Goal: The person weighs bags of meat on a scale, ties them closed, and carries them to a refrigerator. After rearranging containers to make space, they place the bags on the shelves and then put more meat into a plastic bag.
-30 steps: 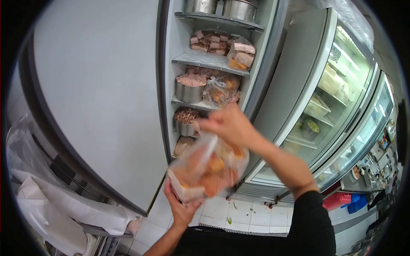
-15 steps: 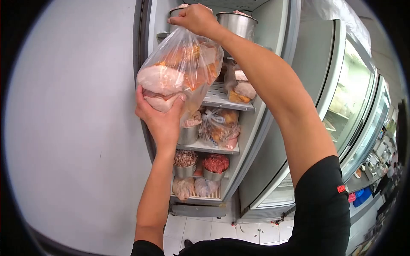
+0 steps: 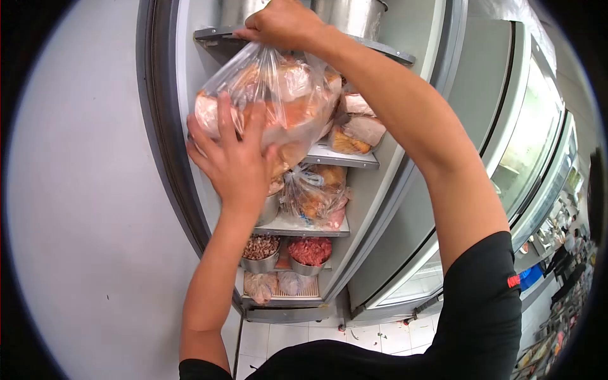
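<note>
A clear plastic bag of pale and orange meat pieces [image 3: 294, 104] hangs at the front of the refrigerator's upper middle shelf. My right hand [image 3: 284, 24] is closed around the gathered top of the bag. Against the bag's lower left side lies my left hand [image 3: 233, 155], its fingers spread over the plastic. Behind and to the right, another bag of meat pieces [image 3: 360, 130] rests on the shelf [image 3: 345, 157]. The bag and my arms hide part of that shelf.
Metal pots [image 3: 348, 18] stand on the top shelf. Lower down are a knotted bag of meat [image 3: 316, 193], a container of red ground meat [image 3: 310, 251], a container of brownish chopped pieces [image 3: 260, 247] and small bags [image 3: 295, 283]. A glass-door refrigerator [image 3: 519, 145] stands at right.
The bag has moved in toward the shelf and turned. My left hand has shifted from cupping the bag's bottom to lying spread on its side. My view is closer to the refrigerator.
</note>
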`<state>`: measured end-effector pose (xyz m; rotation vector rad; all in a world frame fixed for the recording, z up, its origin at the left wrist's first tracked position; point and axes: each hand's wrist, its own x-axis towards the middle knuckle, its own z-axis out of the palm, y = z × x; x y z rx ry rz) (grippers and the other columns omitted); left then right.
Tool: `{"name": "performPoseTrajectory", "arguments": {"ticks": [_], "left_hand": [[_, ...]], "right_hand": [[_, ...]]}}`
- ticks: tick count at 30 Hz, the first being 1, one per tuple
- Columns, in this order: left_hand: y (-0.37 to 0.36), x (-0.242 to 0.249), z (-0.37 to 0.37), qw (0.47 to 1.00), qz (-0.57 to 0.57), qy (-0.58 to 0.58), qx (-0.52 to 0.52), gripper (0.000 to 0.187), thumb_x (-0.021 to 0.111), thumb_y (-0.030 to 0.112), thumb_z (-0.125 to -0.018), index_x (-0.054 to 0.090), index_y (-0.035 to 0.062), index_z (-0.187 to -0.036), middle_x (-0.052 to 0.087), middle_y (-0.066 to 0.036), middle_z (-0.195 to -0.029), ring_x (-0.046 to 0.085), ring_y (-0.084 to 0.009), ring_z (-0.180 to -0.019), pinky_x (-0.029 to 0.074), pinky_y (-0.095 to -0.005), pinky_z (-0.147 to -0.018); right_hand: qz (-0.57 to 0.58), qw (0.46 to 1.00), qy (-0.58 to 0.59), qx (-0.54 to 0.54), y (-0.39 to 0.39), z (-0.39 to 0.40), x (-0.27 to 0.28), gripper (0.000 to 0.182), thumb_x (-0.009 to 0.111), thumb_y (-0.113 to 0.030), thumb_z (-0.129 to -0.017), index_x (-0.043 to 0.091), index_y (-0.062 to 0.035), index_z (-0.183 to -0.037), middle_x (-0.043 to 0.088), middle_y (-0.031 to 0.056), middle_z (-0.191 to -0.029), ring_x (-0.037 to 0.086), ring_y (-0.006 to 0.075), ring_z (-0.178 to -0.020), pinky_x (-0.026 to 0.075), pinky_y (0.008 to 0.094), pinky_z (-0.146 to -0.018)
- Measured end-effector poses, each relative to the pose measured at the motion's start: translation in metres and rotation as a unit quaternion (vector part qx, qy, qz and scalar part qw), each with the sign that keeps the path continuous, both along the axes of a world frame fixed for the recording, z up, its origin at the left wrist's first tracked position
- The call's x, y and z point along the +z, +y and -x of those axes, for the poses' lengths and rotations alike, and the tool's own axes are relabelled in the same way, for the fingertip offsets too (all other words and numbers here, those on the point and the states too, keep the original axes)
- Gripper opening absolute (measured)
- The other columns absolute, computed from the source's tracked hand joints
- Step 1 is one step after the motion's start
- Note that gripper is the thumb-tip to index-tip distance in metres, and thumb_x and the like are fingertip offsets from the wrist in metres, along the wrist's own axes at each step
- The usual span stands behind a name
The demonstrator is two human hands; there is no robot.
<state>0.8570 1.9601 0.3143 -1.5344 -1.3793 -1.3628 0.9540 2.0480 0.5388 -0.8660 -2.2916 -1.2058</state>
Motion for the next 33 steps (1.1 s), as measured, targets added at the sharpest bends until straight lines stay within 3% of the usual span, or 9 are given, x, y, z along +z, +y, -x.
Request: {"name": "performPoseTrajectory", "arguments": {"ticks": [4, 10, 16, 19, 21, 25, 29, 31, 33], "left_hand": [[0.023, 0.010, -0.012, 0.999, -0.022, -0.013, 0.019, 0.073, 0.083, 0.032, -0.062, 0.056, 0.0337, -0.130, 0.032, -0.006, -0.149, 0.023, -0.0448, -0.135, 0.024, -0.0695, -0.101], [0.034, -0.003, -0.030, 0.975, -0.092, 0.173, -0.101, 0.068, 0.080, 0.034, -0.061, 0.059, 0.0373, -0.126, 0.037, -0.005, -0.147, 0.028, -0.0362, -0.135, 0.014, -0.0686, -0.104], [0.075, 0.015, -0.053, 0.967, -0.080, 0.240, 0.028, 0.052, 0.073, 0.034, -0.067, 0.064, 0.0281, -0.118, 0.040, -0.005, -0.146, 0.036, -0.0315, -0.127, 0.022, -0.0585, -0.099], [0.111, 0.016, -0.064, 0.950, -0.144, 0.270, 0.058, 0.034, 0.055, 0.027, -0.082, 0.066, 0.0167, -0.112, 0.044, -0.006, -0.140, 0.041, -0.0296, -0.122, 0.029, -0.0559, -0.096], [0.132, 0.018, -0.063, 0.931, -0.137, 0.324, 0.093, 0.031, 0.055, 0.028, -0.082, 0.068, 0.0137, -0.106, 0.046, -0.008, -0.138, 0.042, -0.0282, -0.122, 0.029, -0.0551, -0.096], [0.153, 0.019, -0.056, 0.923, -0.060, 0.379, 0.022, 0.032, 0.055, 0.021, -0.083, 0.067, 0.0143, -0.112, 0.047, -0.007, -0.140, 0.040, -0.0283, -0.127, 0.029, -0.0598, -0.098], [0.107, 0.003, -0.043, 0.923, -0.023, 0.381, -0.047, 0.038, 0.065, 0.020, -0.077, 0.066, 0.0176, -0.115, 0.045, -0.008, -0.142, 0.037, -0.0338, -0.129, 0.025, -0.0640, -0.102], [0.051, -0.003, -0.034, 0.983, -0.120, 0.137, -0.025, 0.058, 0.077, 0.020, -0.067, 0.062, 0.0262, -0.123, 0.038, -0.008, -0.146, 0.034, -0.0415, -0.129, 0.024, -0.0645, -0.104], [0.058, -0.013, -0.014, 0.992, -0.071, 0.099, -0.006, 0.067, 0.081, 0.022, -0.064, 0.059, 0.0307, -0.126, 0.033, -0.009, -0.149, 0.033, -0.0449, -0.128, 0.025, -0.0642, -0.103]], "right_hand": [[-0.033, 0.999, -0.020, -0.013, -0.001, -0.005, 0.002, 0.043, 0.051, -0.042, -0.091, 0.072, -0.0065, -0.079, 0.068, 0.0181, -0.075, 0.067, 0.0356, -0.075, 0.052, 0.0458, -0.069], [-0.061, 0.997, 0.010, 0.054, 0.019, -0.006, 0.000, 0.044, 0.053, -0.043, -0.089, 0.071, -0.0065, -0.072, 0.066, 0.0183, -0.069, 0.067, 0.0350, -0.070, 0.052, 0.0462, -0.066], [-0.054, 0.996, -0.027, 0.059, 0.004, -0.011, 0.001, 0.047, 0.055, -0.044, -0.089, 0.070, -0.0034, -0.071, 0.066, 0.0190, -0.069, 0.067, 0.0359, -0.070, 0.052, 0.0455, -0.067], [-0.026, 0.998, -0.044, 0.034, -0.003, -0.020, -0.011, 0.049, 0.057, -0.049, -0.086, 0.072, -0.0037, -0.075, 0.067, 0.0212, -0.073, 0.067, 0.0362, -0.073, 0.053, 0.0455, -0.071], [0.117, 0.988, -0.061, -0.082, -0.010, -0.023, -0.031, 0.048, 0.049, -0.051, -0.092, 0.069, -0.0083, -0.098, 0.069, 0.0167, -0.092, 0.066, 0.0356, -0.088, 0.052, 0.0470, -0.075], [0.112, 0.988, -0.056, -0.090, 0.035, -0.041, -0.050, 0.034, 0.055, -0.031, -0.089, 0.069, -0.0064, -0.106, 0.068, 0.0163, -0.107, 0.066, 0.0344, -0.097, 0.052, 0.0443, -0.082], [0.135, 0.987, -0.043, -0.074, 0.073, -0.041, -0.046, 0.034, 0.048, -0.032, -0.092, 0.066, -0.0055, -0.102, 0.067, 0.0202, -0.099, 0.064, 0.0379, -0.094, 0.050, 0.0481, -0.080], [0.134, 0.989, -0.010, -0.059, 0.081, -0.040, -0.046, 0.032, 0.047, -0.029, -0.091, 0.065, -0.0045, -0.101, 0.066, 0.0213, -0.099, 0.063, 0.0395, -0.093, 0.050, 0.0477, -0.080], [0.119, 0.993, 0.013, 0.000, 0.072, -0.044, -0.046, 0.032, 0.046, -0.027, -0.092, 0.066, -0.0030, -0.099, 0.066, 0.0227, -0.098, 0.062, 0.0409, -0.094, 0.049, 0.0479, -0.082]]}}
